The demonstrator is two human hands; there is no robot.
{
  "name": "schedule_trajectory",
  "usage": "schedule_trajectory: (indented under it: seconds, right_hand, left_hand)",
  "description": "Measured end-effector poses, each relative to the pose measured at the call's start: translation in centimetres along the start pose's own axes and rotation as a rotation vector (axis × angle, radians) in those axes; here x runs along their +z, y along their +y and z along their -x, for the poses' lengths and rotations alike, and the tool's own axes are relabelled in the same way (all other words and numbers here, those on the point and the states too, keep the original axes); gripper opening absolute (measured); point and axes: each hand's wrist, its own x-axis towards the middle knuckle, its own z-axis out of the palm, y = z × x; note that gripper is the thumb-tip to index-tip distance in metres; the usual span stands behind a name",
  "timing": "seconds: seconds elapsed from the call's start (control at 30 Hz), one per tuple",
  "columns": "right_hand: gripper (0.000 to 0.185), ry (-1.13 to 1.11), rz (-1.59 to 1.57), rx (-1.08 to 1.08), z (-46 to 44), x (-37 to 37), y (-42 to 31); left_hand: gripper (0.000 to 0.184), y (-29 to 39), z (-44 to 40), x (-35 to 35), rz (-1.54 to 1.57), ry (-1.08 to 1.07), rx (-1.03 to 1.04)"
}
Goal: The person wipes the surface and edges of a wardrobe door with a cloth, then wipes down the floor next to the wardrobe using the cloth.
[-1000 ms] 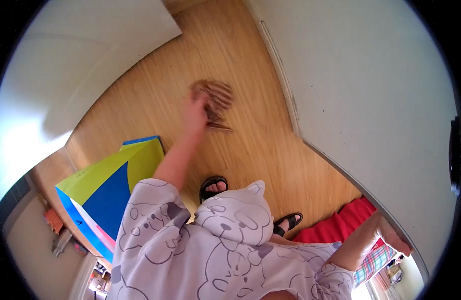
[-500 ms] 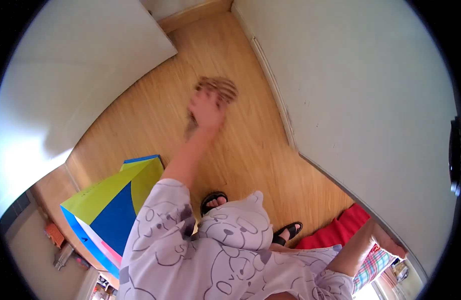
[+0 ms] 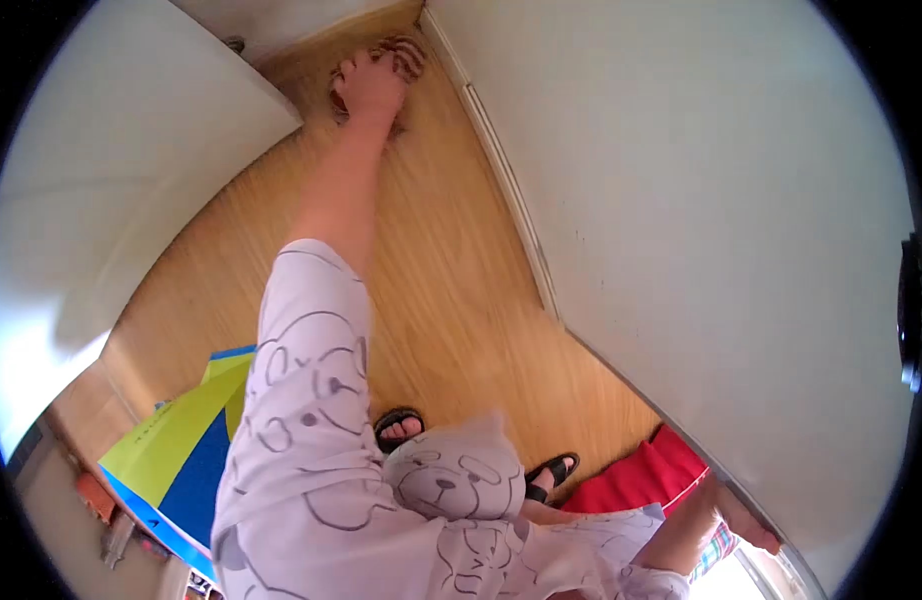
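Observation:
My left hand is stretched far ahead, its fingers pressing a brown-striped cloth onto the wood floor. Bunched cloth sticks out on both sides of the hand, close to the corner where floor and wall meet. At the lower right, my right hand rests against the edge of a white panel, fingers extended and apparently nothing in them. Part of that hand is hidden by the angle.
A yellow-green and blue bag stands on the floor at left. A white curved panel rises beyond it. Red fabric lies beside my sandalled foot; the other foot is nearer the middle.
My left hand has slid the striped cloth forward and slightly left across the floor, toward the far corner. The view has shifted; my right hand stays at the panel's edge.

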Motion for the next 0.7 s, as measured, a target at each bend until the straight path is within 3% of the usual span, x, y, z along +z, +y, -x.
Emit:
schedule_trajectory:
  seconds: [0.07, 0.13, 0.2, 0.23, 0.3, 0.4, 0.43, 0.47, 0.57, 0.63, 0.67, 0.7]
  right_hand:
    - [0.042, 0.001, 0.007, 0.004, -0.2, 0.3, 0.0]
    - [0.042, 0.007, -0.001, 0.003, -0.3, 0.3, 0.1]
    - [0.042, 0.015, -0.016, 0.004, -0.4, 0.6, 0.2]
    - [0.042, 0.021, -0.015, 0.006, -0.5, 0.6, 0.2]
    - [0.043, 0.024, -0.018, 0.006, -0.4, 0.7, 0.3]
    - [0.043, 0.016, -0.016, 0.007, -0.4, 0.6, 0.2]
    - [0.043, 0.014, -0.01, 0.012, -0.4, 0.6, 0.3]
    - [0.043, 0.011, -0.008, 0.016, -0.4, 0.6, 0.3]
    - [0.043, 0.008, 0.0, 0.015, -0.4, 0.5, 0.5]
    - [0.043, 0.002, 0.009, 0.012, -0.5, 0.3, 0.5]
    - [0.043, 0.002, 0.013, 0.015, -0.4, 0.3, 0.6]
    - [0.043, -0.003, 0.021, 0.014, -0.4, 0.1, 0.6]
  left_hand:
    - [0.039, 0.2, 2.8, -0.3, -0.09, -0.141, 0.205]
    - [0.035, 0.1, 9.3, 1.7, -0.244, 0.01, 0.348]
    - [0.035, -1.4, 16.1, 2.1, -0.18, 0.007, 0.57]
    - [0.035, -1.9, 17.2, 1.7, -0.182, 0.011, 0.57]
    - [0.038, -3.2, 18.0, 1.2, -0.022, -0.212, 0.595]
    - [0.047, -2.4, 9.0, -0.2, 0.349, -0.088, 0.244]
    - [0.047, -1.4, 6.5, -2.4, 0.349, 0.208, 0.321]
    - [0.044, -2.9, 1.1, -0.5, 0.052, 0.337, 0.438]
    - [0.043, -1.8, -6.0, 1.3, -0.175, 0.17, 0.286]
    - [0.044, -0.6, -7.8, 3.5, -0.016, -0.022, 0.147]
    - [0.044, 0.0, -8.1, 5.8, -0.015, -0.026, 0.152]
    - [0.041, 0.7, -7.5, 9.0, 0.213, 0.061, 0.158]
